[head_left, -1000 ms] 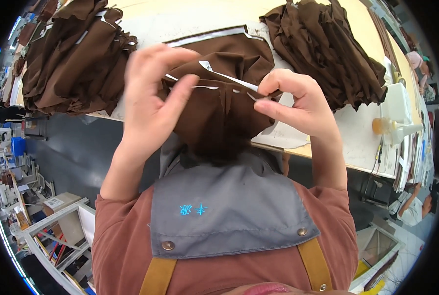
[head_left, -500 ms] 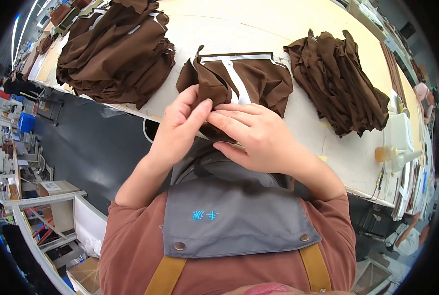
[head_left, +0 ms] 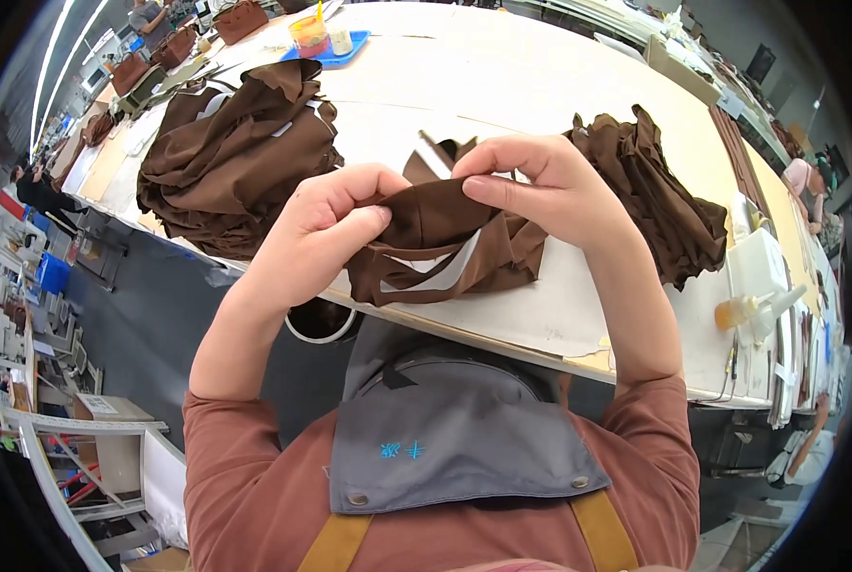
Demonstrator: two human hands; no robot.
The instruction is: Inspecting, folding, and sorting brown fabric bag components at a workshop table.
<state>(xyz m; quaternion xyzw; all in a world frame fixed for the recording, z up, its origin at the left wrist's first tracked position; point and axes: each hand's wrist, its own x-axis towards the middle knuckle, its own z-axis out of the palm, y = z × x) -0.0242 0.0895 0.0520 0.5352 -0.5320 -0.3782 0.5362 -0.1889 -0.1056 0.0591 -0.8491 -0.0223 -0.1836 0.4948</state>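
Observation:
I hold a brown fabric piece [head_left: 445,243] with white strips over the near edge of a pale work table [head_left: 502,86]. My left hand [head_left: 326,224] pinches its left edge between thumb and fingers. My right hand [head_left: 540,186] grips the top fold from the right. The lower part of the piece hangs loose below both hands. A heap of similar brown pieces [head_left: 230,157] lies on the table to my left, and another brown heap [head_left: 659,205] lies to my right.
A blue tray [head_left: 335,52] with a yellow cup stands at the far side. A white block and a small amber bottle [head_left: 740,310] sit at the right edge. Brown bags [head_left: 159,57] lie far left. Another person [head_left: 807,181] is at far right.
The fabric piece has come up off the table and my hands have spread apart, left to its left edge, right to its top. The view has tilted toward the far table.

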